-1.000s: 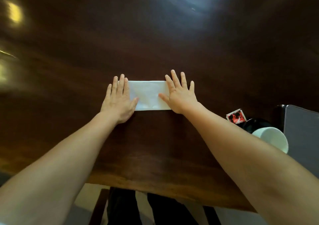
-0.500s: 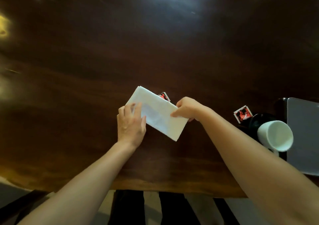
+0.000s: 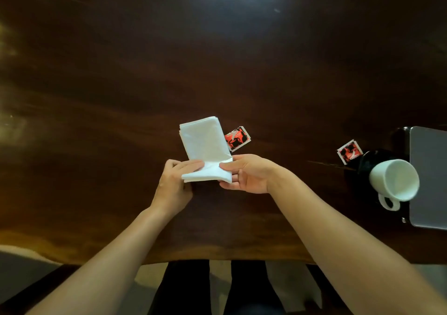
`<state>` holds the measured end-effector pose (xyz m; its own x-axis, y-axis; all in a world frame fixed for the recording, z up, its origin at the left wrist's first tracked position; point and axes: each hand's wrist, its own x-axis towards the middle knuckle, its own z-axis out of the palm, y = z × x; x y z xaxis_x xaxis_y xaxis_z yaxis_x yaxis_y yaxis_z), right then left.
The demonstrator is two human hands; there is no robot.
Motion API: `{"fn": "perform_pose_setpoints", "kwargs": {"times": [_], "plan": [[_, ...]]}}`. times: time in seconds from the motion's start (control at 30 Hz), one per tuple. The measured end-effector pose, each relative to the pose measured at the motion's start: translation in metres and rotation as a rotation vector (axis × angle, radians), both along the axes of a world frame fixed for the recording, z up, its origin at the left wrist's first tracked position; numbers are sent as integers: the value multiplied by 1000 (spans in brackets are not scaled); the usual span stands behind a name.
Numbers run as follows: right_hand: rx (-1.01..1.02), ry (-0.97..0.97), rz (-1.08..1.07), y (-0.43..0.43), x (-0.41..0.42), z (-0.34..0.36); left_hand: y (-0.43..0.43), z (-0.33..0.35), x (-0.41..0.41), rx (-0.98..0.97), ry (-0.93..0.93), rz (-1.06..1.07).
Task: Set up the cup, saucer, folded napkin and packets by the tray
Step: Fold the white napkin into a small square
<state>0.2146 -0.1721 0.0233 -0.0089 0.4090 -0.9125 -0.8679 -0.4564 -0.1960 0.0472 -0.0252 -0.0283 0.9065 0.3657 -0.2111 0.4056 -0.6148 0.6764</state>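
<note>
Both hands hold the folded white napkin above the dark wooden table. My left hand pinches its near left corner and my right hand grips its near right corner; the far end tilts up and away. A red and black packet lies on the table just right of the napkin. A second packet lies beside the black saucer. The white cup rests on the saucer, tipped toward me, handle near. The grey tray sits at the right edge.
The table's near edge runs across the bottom, with my dark-clothed legs and a chair frame below it. Wide stretches of wood extend to the far side and to the left.
The napkin lay flat under both palms, then was lifted and turned. It now stands lengthwise away from me, bent near my fingers. A packet that it covered has come into sight.
</note>
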Motion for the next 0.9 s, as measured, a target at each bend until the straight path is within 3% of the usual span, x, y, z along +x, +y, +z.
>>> {"fn": "perform_pose_setpoints", "kwargs": {"times": [0.1,0.2,0.27,0.33,0.37,0.43,0.53,0.63,0.9], "plan": [[-8,76,-57,14,-11,-1,6,5,-6,-166,25,145],[-76,-19,-8,29,-12,0,19,9,-4,-287,55,265],[-169,-309,88,33,-12,-2,26,10,0,-342,115,357],[-201,-726,229,29,-13,-3,31,11,4,-399,159,412],[-155,-893,314,26,-15,-2,32,12,6,-429,162,419],[-8,-1051,467,22,-19,-1,36,12,9,-448,147,396],[51,-1064,533,28,-24,-8,37,10,14,-510,130,370],[-52,-910,493,38,-22,-15,40,7,20,-582,145,393],[-217,-714,351,45,-20,-34,45,1,36,-481,202,363]]}}
